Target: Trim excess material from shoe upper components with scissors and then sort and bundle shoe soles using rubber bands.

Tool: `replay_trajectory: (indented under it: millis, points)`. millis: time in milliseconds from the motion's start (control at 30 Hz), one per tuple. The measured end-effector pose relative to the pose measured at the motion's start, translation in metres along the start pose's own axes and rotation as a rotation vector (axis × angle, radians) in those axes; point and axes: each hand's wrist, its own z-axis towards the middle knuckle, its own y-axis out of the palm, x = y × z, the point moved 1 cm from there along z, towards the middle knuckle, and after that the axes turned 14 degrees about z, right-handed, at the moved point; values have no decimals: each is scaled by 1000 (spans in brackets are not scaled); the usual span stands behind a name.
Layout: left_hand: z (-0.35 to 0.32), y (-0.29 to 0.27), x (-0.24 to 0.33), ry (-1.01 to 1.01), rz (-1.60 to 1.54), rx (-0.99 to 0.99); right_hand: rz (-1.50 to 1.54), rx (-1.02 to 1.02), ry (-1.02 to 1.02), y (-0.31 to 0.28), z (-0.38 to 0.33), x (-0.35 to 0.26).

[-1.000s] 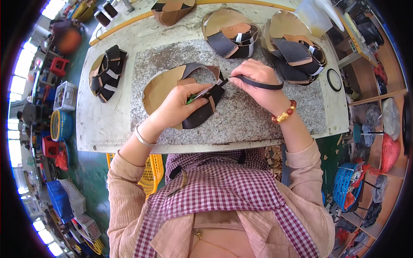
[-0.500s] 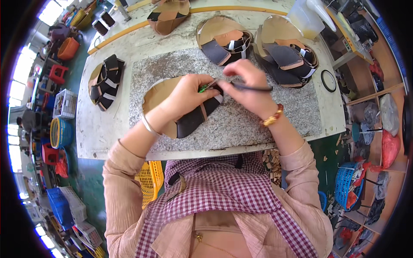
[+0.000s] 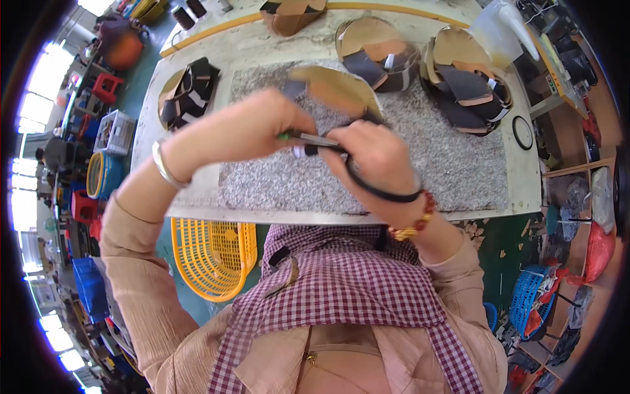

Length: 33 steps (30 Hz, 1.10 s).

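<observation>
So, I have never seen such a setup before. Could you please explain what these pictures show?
There is no machine: these are a person's bare hands. One wide camera on the head looks down, so straight edges bend. The left hand holds a slim metal tool; a black strip curves along the curled right hand, whose exact grip is unclear. Tan and dark pieces lie on the table; a blurred tan piece is beside the hands.
</observation>
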Motion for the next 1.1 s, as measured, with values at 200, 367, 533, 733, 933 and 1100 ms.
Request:
replay_trajectory:
  millis: [200, 367, 533, 733, 933, 1100]
  points:
    - [-31, 62, 6, -197, -304, -49, 245, -57, 324, 41, -46, -4]
    - [-40, 70, 7, -282, -373, -18, 341, -36, 404, 42, -51, -4]
    - [-42, 82, 2, -236, -455, 24, 263, -30, 384, 39, -50, 7]
    - [-44, 83, -9, -150, -517, 20, 222, -47, 391, 43, -50, 7]
    - [-28, 75, 3, -240, -314, -36, -160, -68, 218, 48, -51, 2]
    - [-33, 79, 3, -224, -341, -30, 92, -94, 205, 18, -58, 10]
